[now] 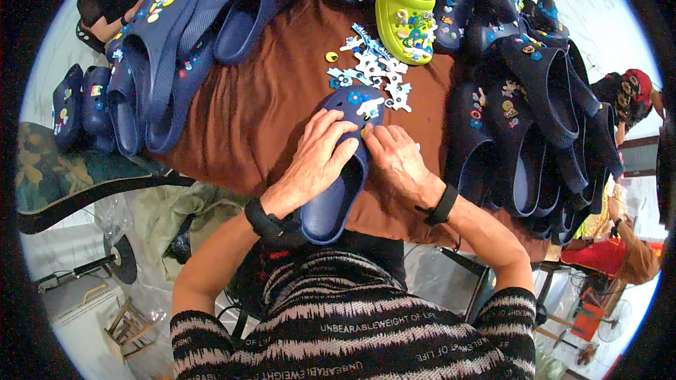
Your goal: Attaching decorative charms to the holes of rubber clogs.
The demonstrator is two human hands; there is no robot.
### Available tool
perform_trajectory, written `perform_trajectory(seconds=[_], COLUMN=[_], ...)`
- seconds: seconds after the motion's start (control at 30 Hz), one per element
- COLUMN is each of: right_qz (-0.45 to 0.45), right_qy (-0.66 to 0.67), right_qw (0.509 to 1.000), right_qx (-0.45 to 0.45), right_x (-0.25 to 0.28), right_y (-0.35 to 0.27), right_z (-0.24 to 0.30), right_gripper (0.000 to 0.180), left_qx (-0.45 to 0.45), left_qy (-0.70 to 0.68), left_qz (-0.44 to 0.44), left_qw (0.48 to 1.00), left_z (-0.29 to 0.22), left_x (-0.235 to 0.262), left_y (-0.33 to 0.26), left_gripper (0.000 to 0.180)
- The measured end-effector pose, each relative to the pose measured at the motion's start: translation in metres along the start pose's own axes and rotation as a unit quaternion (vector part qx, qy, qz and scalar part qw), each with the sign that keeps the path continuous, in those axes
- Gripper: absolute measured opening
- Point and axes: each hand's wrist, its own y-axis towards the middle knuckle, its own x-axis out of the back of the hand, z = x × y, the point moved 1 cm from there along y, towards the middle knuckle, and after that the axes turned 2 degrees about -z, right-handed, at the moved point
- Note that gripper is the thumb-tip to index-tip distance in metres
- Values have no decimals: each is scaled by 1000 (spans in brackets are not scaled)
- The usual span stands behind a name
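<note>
Navy foam makes up the clog (336,176) lying lengthwise on the brown cloth (260,112), its heel end toward the person's chest and its toe pointing away. The left hand (315,162) lies flat over the clog's upper, fingers spread and pressing down on it, not closed around it. The right hand (396,158) sits just beside on the clog's right edge, its fingertips pinched together against the toe where a white charm (370,107) and a blue charm (354,98) are fixed. Just beyond the fingertips lies a loose heap of charms (373,67), and past that a lime-green clog (403,7). Stacks of navy clogs (535,127) flank both hands.
</note>
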Motion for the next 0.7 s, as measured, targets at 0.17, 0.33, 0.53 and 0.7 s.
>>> perform_trajectory(seconds=[0.17, 0.33, 0.53, 0.7], right_qz=[15, 75, 46, 48], right_qy=[139, 385, 473, 512], right_qw=[990, 897, 834, 802], right_qx=[3, -201, -280, -305], right_x=[-5, 0, 16, 0], right_y=[11, 4, 7, 2], right_z=[-33, -45, -26, -28], right_gripper=[21, 24, 23, 24], left_qx=[-3, 4, 4, -1], left_qy=[5, -15, -30, -17], left_qz=[-9, -3, -9, -17], left_qw=[1000, 1000, 1000, 1000], left_z=[1, -1, 2, -1], left_x=[0, 0, -1, 0], left_y=[1, 1, 0, 0], left_gripper=[34, 37, 40, 40])
